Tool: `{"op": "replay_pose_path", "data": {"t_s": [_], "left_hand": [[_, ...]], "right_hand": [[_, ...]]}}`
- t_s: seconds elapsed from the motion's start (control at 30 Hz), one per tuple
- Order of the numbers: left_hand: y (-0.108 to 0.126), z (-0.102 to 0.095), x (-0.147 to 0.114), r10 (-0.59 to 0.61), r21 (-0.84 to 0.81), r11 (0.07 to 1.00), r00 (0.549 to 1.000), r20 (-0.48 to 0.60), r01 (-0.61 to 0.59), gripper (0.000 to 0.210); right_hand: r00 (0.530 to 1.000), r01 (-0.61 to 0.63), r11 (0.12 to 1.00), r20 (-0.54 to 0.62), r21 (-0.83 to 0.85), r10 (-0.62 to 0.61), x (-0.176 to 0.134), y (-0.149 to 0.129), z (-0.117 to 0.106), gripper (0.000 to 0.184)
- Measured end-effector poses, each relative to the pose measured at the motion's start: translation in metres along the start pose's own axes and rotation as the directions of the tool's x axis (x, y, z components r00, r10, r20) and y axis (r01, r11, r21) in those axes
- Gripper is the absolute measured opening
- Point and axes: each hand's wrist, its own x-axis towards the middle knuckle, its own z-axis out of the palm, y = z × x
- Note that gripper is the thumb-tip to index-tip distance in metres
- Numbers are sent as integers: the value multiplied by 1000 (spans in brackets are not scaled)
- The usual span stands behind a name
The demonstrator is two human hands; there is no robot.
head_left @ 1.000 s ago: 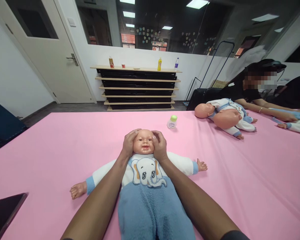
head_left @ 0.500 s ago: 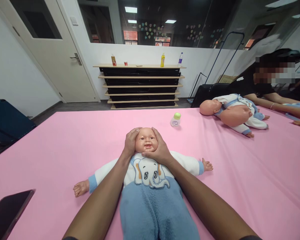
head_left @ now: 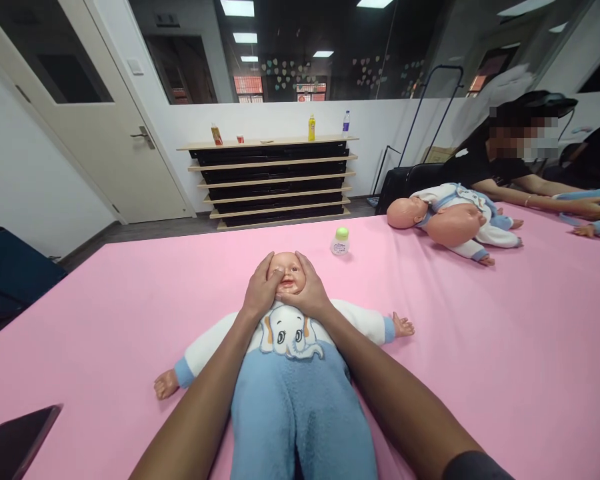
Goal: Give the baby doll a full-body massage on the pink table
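Note:
A baby doll (head_left: 293, 393) lies on its back, dressed in a white and blue suit with an elephant on the chest. Its arms are spread to both sides. My left hand (head_left: 261, 287) clasps one side of the doll's head, with the thumb lying across the face beside the nose. On the other side, my right hand (head_left: 313, 288) cups the head, its thumb along the chin. Both hands are closed round the head, and the fingers behind it are partly hidden. Beyond the head stands a small clear bottle (head_left: 340, 243) with a green cap.
A pink sheet (head_left: 480, 373) covers the table. A dark phone (head_left: 17, 443) lies at the near left. Two more dolls (head_left: 453, 223) lie at the right, near a co-worker (head_left: 480, 160) with outstretched arms. Behind the table are a shelf (head_left: 275, 180) with bottles and a door (head_left: 95, 133).
My left thumb has moved from the side of the doll's head onto its face. The right hand keeps its hold. The camera view has shifted slightly.

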Motion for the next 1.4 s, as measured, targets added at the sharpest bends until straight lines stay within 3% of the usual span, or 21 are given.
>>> {"op": "replay_pose_path", "data": {"t_s": [0.23,0.4,0.53,0.73,0.97,1.2,1.3,1.4], "left_hand": [[-19,-1,-7,99,-208,975,992,76,-81,78],[-20,-2,-6,69,-290,956,994,88,-40,78],[-17,-5,-8,69,-282,959,992,108,-36,93],[-11,-14,-12,50,-443,893,962,268,77,119],[-10,-18,-9,23,-574,790,924,381,216,117],[-12,-21,-9,61,-675,692,910,409,257,103],[-11,-19,-10,45,-656,719,926,375,231,99],[-10,-15,-12,25,-533,832,950,312,153,112]], "right_hand": [[995,-16,999,94,44,12,0,1,-8,119],[968,11,999,250,48,-23,0,1,-21,124],[958,-11,997,287,71,-10,2,1,-27,118],[951,-49,994,310,100,15,4,-2,-30,114],[929,-140,951,370,276,30,7,-5,-37,111],[884,-311,815,463,490,59,9,-3,-38,103],[886,-322,794,461,515,61,8,-4,-34,100],[929,-208,907,365,367,65,7,-6,-31,117]]}}
